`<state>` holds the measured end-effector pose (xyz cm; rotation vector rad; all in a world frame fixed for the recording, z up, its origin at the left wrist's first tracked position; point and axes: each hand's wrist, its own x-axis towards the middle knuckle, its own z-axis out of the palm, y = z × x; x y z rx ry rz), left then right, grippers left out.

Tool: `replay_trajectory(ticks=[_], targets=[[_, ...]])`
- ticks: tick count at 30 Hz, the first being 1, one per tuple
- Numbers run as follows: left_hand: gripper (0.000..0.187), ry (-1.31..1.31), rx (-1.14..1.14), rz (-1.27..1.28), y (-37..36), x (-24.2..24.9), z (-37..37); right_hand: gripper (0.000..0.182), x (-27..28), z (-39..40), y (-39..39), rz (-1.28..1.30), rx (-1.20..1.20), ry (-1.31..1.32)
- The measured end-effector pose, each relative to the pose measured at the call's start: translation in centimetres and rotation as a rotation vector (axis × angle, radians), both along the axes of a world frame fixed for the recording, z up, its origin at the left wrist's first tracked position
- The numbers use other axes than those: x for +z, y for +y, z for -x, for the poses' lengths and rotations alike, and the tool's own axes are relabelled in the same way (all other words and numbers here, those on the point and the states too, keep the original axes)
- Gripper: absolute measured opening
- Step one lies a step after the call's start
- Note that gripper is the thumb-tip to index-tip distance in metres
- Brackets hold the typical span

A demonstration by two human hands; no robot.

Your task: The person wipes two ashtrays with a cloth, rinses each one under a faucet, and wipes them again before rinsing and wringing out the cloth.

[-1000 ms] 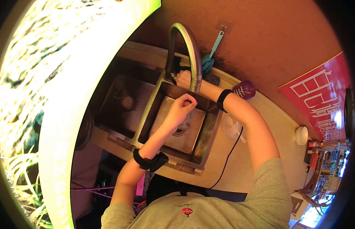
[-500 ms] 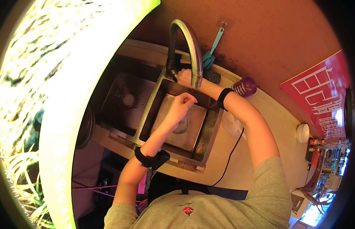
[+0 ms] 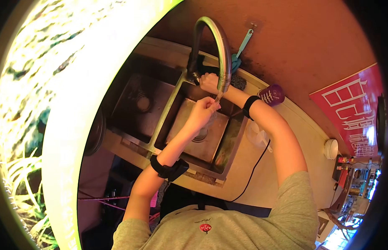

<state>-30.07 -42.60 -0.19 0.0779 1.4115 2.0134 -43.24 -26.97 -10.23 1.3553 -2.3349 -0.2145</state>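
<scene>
My right hand (image 3: 209,82) is closed around the handle at the base of the curved metal tap (image 3: 225,54); the handle itself is mostly hidden. A thin stream of water (image 3: 219,97) runs from the spout. Just below the spout, my left hand (image 3: 202,112) has its fingers pinched together in the stream. Whatever may be between those fingertips is too small to make out. Beneath both hands lies the right basin (image 3: 227,160) of a steel double sink, its drain (image 3: 200,135) partly visible. Each forearm wears a black band.
The left basin (image 3: 137,112) adjoins. Behind the tap are a steel scrubber (image 3: 238,83) and a hanging blue brush (image 3: 245,43). A purple cup (image 3: 272,95), a clear plastic vessel (image 3: 256,134), a black cord (image 3: 251,173) and stacked bowls (image 3: 331,149) are on the right counter.
Water now shows below the spout. My left hand has risen slightly towards it, fingers still pinched. The right hand stays at the tap handle, and the whole view has shifted a little.
</scene>
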Motion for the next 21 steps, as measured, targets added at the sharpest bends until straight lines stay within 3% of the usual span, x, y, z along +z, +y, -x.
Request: replay_trajectory(ticks=[4,6,8,11,14,17,18,21], targets=[[0.007,0.123,-0.036,0.122,0.0,-1.3,0.2,0.011,0.4,-0.5,-0.2,0.092,-0.150,-0.043],[0.009,0.213,-0.058,0.152,-0.2,-1.8,0.1,0.017,1.3,-1.6,-0.3,0.457,-0.230,-0.184],[0.021,0.263,-0.102,0.105,-0.6,-2.0,-0.1,0.020,3.8,-4.6,0.1,0.635,-0.301,-0.350],[0.037,0.235,-0.107,-0.012,-1.3,-3.1,0.5,0.017,5.3,-9.5,0.5,0.913,-0.283,-1.634],[0.036,0.278,-0.113,0.053,-2.9,-2.0,1.0,0.018,6.1,-12.6,0.8,0.826,-0.500,-1.720],[0.031,0.501,-0.108,0.155,-4.2,-4.0,1.6,0.024,9.4,-14.3,0.4,0.884,-0.502,-1.707],[0.022,0.544,-0.139,0.188,-4.4,-4.3,1.8,0.022,8.8,-14.4,0.5,0.898,-0.404,-1.675],[0.021,0.582,-0.265,0.471,-4.4,-4.9,1.6,0.017,8.2,-14.4,0.6,1.148,-0.371,-1.601]])
